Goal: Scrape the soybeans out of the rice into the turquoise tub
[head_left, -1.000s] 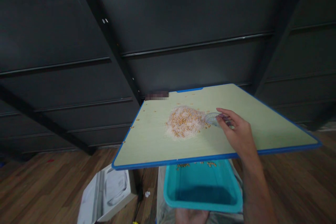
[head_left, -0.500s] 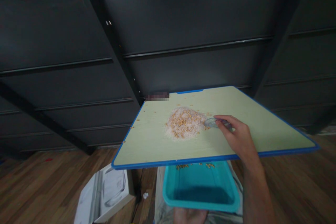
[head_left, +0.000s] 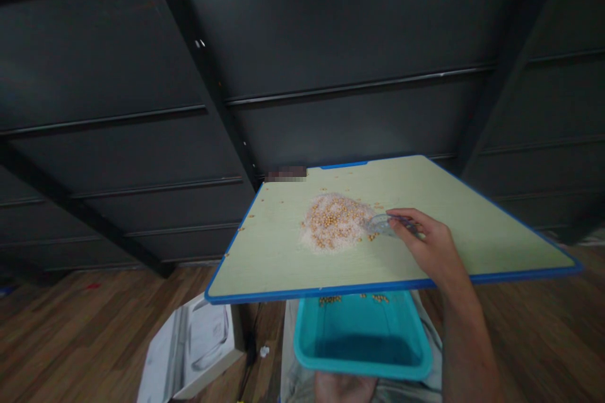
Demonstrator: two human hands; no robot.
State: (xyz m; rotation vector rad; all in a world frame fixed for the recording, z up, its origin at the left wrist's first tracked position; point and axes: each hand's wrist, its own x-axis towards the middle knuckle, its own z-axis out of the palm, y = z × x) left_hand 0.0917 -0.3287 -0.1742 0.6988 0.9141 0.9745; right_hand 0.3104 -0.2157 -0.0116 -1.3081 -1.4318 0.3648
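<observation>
Mixed grain pile (head_left: 333,225) was worked at its right edge.
There, a clear scoop (head_left: 378,224) was clamped in the fingers of the right hand (head_left: 429,244); scooping seemed underway, a steady wrist apparently called for next.

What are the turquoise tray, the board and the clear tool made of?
Turquoise tray: probably smooth plastic, judging by its even colour and rounded corners.
Board: perhaps laminated wood, matte, with faint streaks.
Clear tool in the right hand: likely transparent plastic, possibly glass; the board shows through.
</observation>
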